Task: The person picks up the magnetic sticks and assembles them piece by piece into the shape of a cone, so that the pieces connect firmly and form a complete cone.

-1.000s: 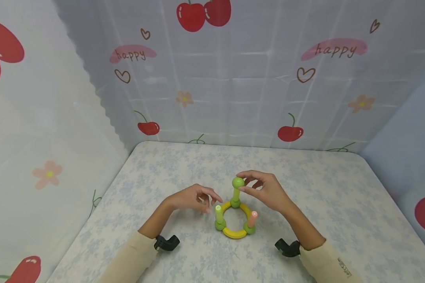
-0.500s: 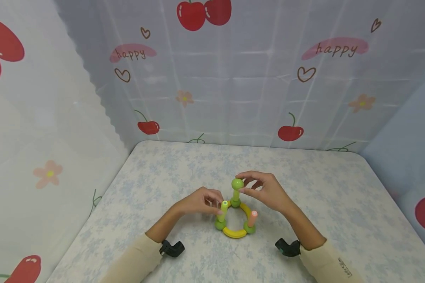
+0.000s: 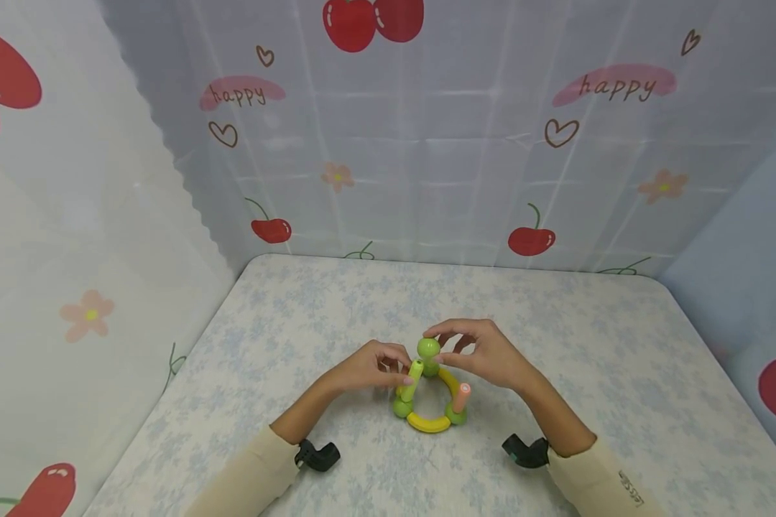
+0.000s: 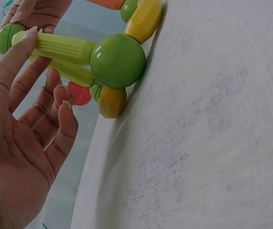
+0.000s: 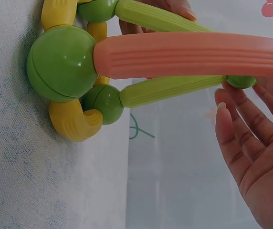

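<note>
A toy ring of curved yellow pieces [image 3: 429, 424] and green balls lies on the table, with three rods standing up from it. With thumb and fingers my left hand [image 3: 370, 368] pinches the left light-green rod [image 3: 411, 384], which leans inward. My right hand [image 3: 488, 353] grips the green ball [image 3: 429, 347] on top of the back rod; in the left wrist view this ball [image 4: 4, 38] sits by the tip of the left rod [image 4: 65, 47]. Untouched, the salmon-pink rod [image 5: 189, 55] rises from the green joint ball [image 5: 62, 63] at front right.
The table [image 3: 284, 301] has a pale blue floral cover. Behind it hangs a curtain [image 3: 427, 158] printed with cherries, and another printed sheet [image 3: 90, 237] hangs along the left. Black wrist cameras [image 3: 319, 456] sit under both wrists.
My left hand has moved right, taken hold of the left rod and tilted it inward. My right hand has brought the topmost ball slightly down and left, towards that rod's tip.
</note>
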A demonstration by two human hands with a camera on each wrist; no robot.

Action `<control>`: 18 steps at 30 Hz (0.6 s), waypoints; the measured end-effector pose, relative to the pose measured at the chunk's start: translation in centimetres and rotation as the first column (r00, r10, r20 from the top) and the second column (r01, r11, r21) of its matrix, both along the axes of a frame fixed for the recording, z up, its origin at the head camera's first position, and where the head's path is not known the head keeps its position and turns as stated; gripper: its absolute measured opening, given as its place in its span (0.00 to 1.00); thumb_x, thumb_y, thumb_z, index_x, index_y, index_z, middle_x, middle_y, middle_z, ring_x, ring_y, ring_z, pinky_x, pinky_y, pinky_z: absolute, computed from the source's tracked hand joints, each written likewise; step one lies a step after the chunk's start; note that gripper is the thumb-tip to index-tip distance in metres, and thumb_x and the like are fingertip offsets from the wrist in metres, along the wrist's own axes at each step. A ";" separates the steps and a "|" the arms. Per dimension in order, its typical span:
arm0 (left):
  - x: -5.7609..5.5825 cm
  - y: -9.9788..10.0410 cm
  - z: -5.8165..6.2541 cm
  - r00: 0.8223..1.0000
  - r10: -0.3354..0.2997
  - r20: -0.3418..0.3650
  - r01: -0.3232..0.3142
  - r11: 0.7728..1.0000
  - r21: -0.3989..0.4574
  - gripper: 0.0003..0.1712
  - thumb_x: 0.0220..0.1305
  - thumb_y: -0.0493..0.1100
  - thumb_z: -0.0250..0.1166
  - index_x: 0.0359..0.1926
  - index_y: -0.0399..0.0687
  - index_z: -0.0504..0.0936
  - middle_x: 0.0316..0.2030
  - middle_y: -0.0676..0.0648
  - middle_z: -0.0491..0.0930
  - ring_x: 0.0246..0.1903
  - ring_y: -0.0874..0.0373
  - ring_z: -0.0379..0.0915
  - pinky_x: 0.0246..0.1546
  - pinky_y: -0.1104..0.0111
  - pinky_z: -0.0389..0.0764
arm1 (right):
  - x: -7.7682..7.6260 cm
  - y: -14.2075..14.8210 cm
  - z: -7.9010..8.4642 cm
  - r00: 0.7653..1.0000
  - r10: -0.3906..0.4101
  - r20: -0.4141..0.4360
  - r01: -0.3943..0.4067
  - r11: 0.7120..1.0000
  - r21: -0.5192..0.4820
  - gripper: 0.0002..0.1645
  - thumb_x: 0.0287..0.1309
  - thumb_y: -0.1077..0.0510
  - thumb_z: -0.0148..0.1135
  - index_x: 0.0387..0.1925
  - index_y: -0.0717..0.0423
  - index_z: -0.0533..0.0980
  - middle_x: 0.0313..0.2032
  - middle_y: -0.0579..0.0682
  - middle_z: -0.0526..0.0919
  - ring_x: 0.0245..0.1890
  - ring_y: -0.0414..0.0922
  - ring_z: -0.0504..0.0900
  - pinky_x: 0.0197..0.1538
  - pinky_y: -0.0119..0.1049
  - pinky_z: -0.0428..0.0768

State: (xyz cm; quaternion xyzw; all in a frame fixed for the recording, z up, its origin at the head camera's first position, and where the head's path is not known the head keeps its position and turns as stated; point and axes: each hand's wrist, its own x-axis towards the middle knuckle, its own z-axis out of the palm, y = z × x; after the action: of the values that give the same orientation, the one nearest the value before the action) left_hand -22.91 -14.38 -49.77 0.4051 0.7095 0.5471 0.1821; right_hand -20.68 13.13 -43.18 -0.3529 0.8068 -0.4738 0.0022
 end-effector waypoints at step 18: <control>0.2 0.0 0.1 1.000 0.005 0.025 -0.005 1.000 0.009 0.05 0.68 0.34 0.67 0.43 0.40 0.87 0.37 0.48 0.80 0.26 0.34 0.76 0.23 0.58 0.81 | 0.3 0.0 0.3 0.999 0.044 -0.003 -0.044 0.999 0.028 0.20 0.60 0.57 0.74 0.54 0.46 0.84 0.49 0.41 0.87 0.45 0.49 0.85 0.44 0.42 0.83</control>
State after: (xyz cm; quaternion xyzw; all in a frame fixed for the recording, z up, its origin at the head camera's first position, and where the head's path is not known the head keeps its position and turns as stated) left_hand -22.72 -14.34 -49.66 0.3972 0.7057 0.5559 0.1877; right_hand -20.42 13.09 -42.88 -0.3713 0.8055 -0.4616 0.0164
